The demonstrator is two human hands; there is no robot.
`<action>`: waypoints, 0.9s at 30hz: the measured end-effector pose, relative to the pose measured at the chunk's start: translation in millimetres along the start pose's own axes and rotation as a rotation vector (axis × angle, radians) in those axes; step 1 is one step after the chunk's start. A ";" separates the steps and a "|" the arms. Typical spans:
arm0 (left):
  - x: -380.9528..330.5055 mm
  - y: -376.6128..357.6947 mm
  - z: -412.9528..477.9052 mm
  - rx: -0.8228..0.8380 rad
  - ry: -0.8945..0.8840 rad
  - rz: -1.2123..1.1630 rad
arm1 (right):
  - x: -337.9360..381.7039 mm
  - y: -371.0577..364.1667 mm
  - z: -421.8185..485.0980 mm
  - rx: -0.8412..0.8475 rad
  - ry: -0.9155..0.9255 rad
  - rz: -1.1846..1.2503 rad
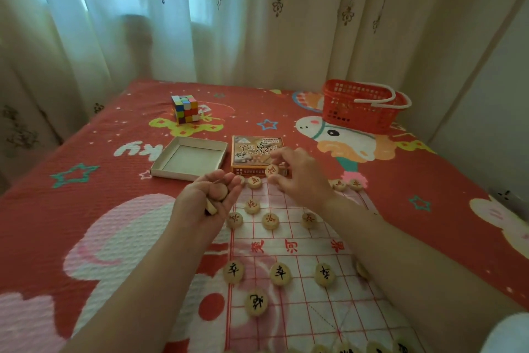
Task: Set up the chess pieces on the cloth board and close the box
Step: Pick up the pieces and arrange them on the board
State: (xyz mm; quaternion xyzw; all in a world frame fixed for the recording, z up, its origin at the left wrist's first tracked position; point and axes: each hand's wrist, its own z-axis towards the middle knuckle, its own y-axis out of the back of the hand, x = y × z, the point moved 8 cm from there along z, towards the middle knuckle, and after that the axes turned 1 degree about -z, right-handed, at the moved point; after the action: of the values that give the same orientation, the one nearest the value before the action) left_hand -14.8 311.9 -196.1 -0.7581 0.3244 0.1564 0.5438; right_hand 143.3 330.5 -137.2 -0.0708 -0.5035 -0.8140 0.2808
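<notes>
While the right hand [300, 178] pinches a red-marked disc [272, 171] by its rim between thumb and fingertips, just above the far edge of the cloth board [286, 309], the left hand [200, 198] hangs at the board's far-left corner, palm up and loosely cupped round a few spare discs [219, 191]. Red pieces stand on the far rows and black ones on the near rows, with gaps left in the far back row. These discs look like small, light, stiff wood with smooth faces, so a rim pinch like this one should give the best control. Set straight down, a disc should not drag the board, which is thin, soft and lies on a padded bed sheet [86, 209]. Beyond the board sit the open tray [186, 173] on the left and the printed box half [254, 152] to its right, apart. Both look like light card, easily crushed, best taken by the side walls.
</notes>
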 end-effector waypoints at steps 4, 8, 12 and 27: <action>-6.1 6.9 8.2 -0.020 -0.003 -0.030 | -11.3 -13.8 11.6 0.086 -0.064 -0.123; -5.3 7.6 8.7 -0.017 0.008 -0.050 | -16.5 -28.1 13.9 0.153 -0.064 -0.182; 0.8 4.8 8.1 0.012 0.046 -0.044 | -17.7 -39.1 10.8 0.202 -0.033 -0.270; 17.4 -3.0 4.5 0.123 0.175 -0.031 | 37.9 1.4 2.8 -0.066 0.169 0.138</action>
State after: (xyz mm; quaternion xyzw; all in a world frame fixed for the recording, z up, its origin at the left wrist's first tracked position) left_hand 0.5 311.0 -205.8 -0.7390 0.3678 0.0607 0.5612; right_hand 112.0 317.8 -119.7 -0.0457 -0.4448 -0.8120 0.3751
